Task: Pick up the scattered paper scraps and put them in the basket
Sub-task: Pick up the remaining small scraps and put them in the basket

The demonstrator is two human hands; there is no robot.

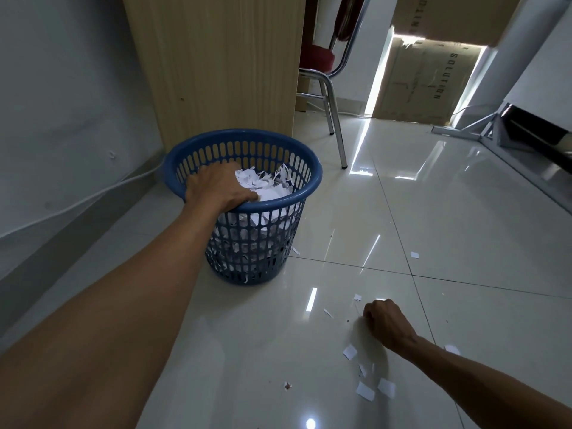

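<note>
While my left hand (219,188) grips the blue basket's (288,201) near rim, my right hand (387,323) curls on the floor (464,243) among paper scraps (365,391); I cannot tell whether it holds one. The cardboard box (427,78) reads "SOLUTION".

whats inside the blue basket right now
White paper scraps and shreds, heaped almost to the rim of the basket. The left hand lies over the near rim and covers part of the heap; lower layers show only through the slots.

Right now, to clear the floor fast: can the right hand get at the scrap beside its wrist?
Probably yes: the right hand is down at the floor, and the scrap lies uncovered just beside it, nothing between.
</note>
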